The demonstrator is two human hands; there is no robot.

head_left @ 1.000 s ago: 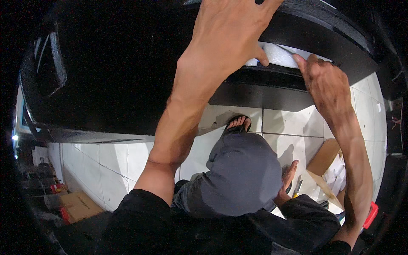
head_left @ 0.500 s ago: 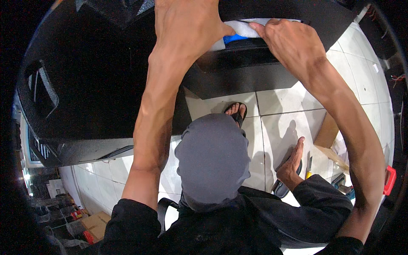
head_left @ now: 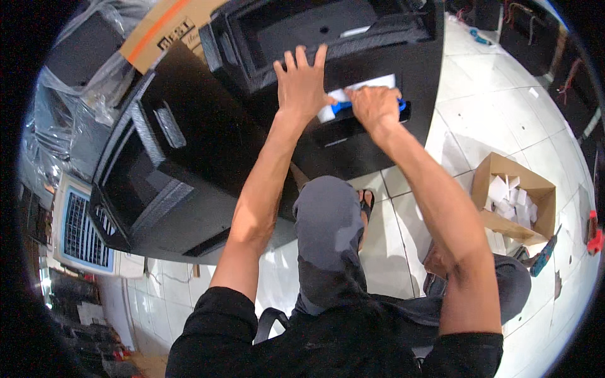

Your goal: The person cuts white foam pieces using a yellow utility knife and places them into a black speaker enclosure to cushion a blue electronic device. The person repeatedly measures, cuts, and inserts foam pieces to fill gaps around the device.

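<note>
In front of me stands a black textured cabinet with a narrow slot in its face. My left hand lies on it with fingers spread, the thumb close to the white foam-like strip at the slot. My right hand is curled over a blue object, which shows on both sides of the fist; its exact kind is hidden. Above the knuckles, more of the white material shows against the black face.
Another black cabinet stands at my left, beside a pale framed grille unit. A cardboard box of white pieces sits on the tiled floor at right, near a teal power tool and a red tool. A carton stands behind.
The view has shifted, showing more of the cabinets and the box at right. My left hand's spread fingers now show on the cabinet face. My right hand stays closed at the slot.
</note>
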